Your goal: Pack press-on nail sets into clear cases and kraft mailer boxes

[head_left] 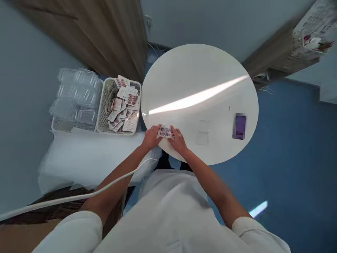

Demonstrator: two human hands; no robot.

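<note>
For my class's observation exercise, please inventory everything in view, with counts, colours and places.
Round table: one, white, centre
Small patterned pack: one, white and purple, between hands
Hinged plastic case: one, clear, open on table
Rectangular object: one, purple, blurred, table's right side
Plastic baskets: two, pale, left of table
Printed cards: many, mostly white, nearer basket
Plastic containers: several, clear, farther basket
Plastic sheeting: white, lower left
Cable: one, white, across left forearm
Wood-look panel: brown, upper left
Rack: one, white, contents unclear, upper right
Floor: blue
Hands: two, bare; left, right, at pack
Sleeves: two, white
</note>
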